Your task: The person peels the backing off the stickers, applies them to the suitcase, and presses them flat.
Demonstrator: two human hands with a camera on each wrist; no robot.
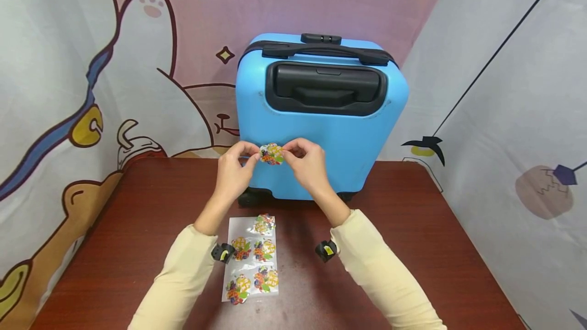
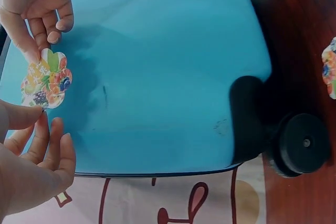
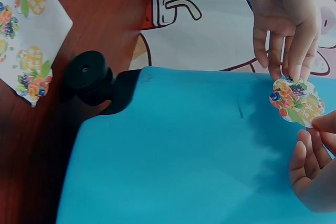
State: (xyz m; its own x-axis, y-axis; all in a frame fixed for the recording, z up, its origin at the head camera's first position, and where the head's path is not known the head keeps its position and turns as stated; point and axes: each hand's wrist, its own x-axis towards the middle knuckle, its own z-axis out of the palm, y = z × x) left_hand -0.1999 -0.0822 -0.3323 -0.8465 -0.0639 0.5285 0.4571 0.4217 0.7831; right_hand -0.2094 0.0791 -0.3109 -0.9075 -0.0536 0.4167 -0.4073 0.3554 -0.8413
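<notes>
A flower-edged sticker printed with colourful fruit is stretched between both hands, in front of the lower face of a blue suitcase. My left hand pinches its left edge between thumb and fingers. The opposite edge is pinched by my right hand. Both wrist views show the sticker held by its rims, with shadows of the hands on the suitcase shell behind it. Whether the sticker touches the shell I cannot tell.
A white sheet with several similar fruit stickers lies on the brown table, below the suitcase. Black wheels show at the suitcase's bottom. Behind it hangs a cartoon-printed cloth.
</notes>
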